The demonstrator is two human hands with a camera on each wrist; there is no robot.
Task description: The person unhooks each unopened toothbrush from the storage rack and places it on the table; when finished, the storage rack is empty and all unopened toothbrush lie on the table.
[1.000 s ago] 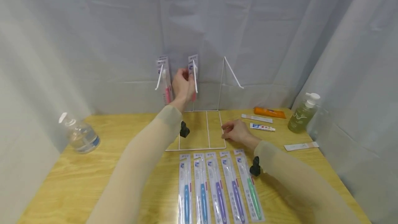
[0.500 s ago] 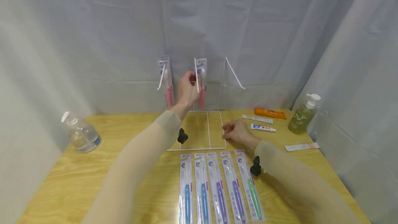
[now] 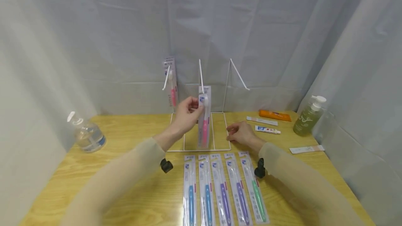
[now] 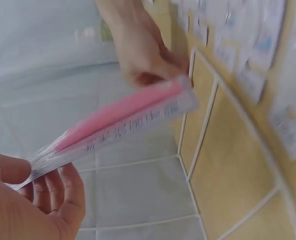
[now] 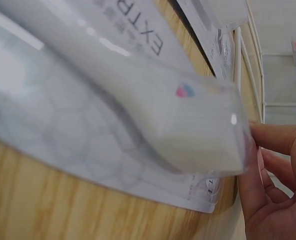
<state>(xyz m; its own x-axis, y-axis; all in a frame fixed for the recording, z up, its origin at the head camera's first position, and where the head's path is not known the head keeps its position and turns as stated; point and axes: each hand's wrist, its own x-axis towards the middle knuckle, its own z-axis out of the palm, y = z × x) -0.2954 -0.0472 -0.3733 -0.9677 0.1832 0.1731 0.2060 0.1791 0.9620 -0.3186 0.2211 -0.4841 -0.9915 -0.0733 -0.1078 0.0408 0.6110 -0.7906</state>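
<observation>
My left hand (image 3: 186,116) pinches a packaged toothbrush with a pink handle (image 3: 205,128) by its left edge. The pack stands upright, its top overlapping the front tip of the middle hook (image 3: 201,76) in the head view. In the left wrist view, thumb and fingers grip the pack (image 4: 122,112) near one end. The right hand (image 3: 241,132) holds the right side wire of the white wire rack (image 3: 213,135) at its base. More pink toothbrush packs (image 3: 172,90) hang on the left hook, while the right hook (image 3: 240,75) is bare.
Several packaged toothbrushes (image 3: 223,191) with blue, purple and green handles lie in a row before the rack. Pump bottles stand at left (image 3: 89,137) and right (image 3: 309,116). An orange tube (image 3: 274,115), a small toothpaste tube (image 3: 267,129) and flat sachets (image 3: 306,149) lie at right.
My left hand has brought the pink toothbrush pack from beside the middle hook down and towards me, to the hook's front tip. The right hand stays on the rack.
</observation>
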